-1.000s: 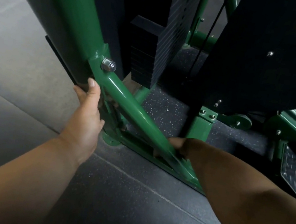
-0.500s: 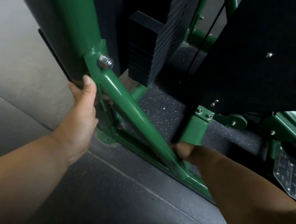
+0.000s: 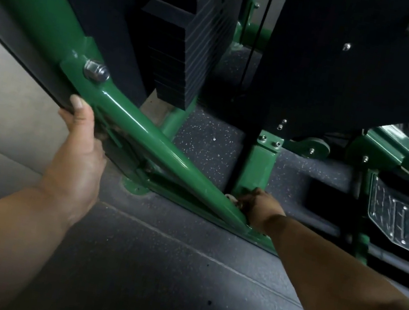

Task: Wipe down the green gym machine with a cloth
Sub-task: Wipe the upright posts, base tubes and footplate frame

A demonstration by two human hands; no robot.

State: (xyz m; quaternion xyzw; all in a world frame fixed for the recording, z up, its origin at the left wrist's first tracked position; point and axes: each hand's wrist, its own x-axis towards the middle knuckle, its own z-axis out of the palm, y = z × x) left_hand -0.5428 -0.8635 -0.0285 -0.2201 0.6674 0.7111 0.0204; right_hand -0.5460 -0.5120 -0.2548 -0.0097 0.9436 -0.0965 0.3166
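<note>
The green gym machine fills the upper view; its slanted green tube (image 3: 162, 145) runs from a bolted joint (image 3: 96, 74) down to the base rail on the floor. My left hand (image 3: 78, 151) grips the lower edge of the dark side panel beside that tube, thumb up along the edge. My right hand (image 3: 257, 206) reaches behind the tube's low end, at the foot of a short green upright (image 3: 256, 168). A small pale bit of cloth (image 3: 230, 198) shows at its fingertips; the fingers are mostly hidden by the tube.
A black weight stack (image 3: 187, 53) hangs behind the tube. A large black shroud (image 3: 345, 70) covers the upper right. A metal tread footplate (image 3: 407, 221) lies at right. Dark speckled rubber flooring (image 3: 151, 280) spreads below, and a pale wall stands at left.
My right hand has slid right and further back along the base, from the tube's low end to the foot of the short upright. My left hand keeps its grip on the panel edge.
</note>
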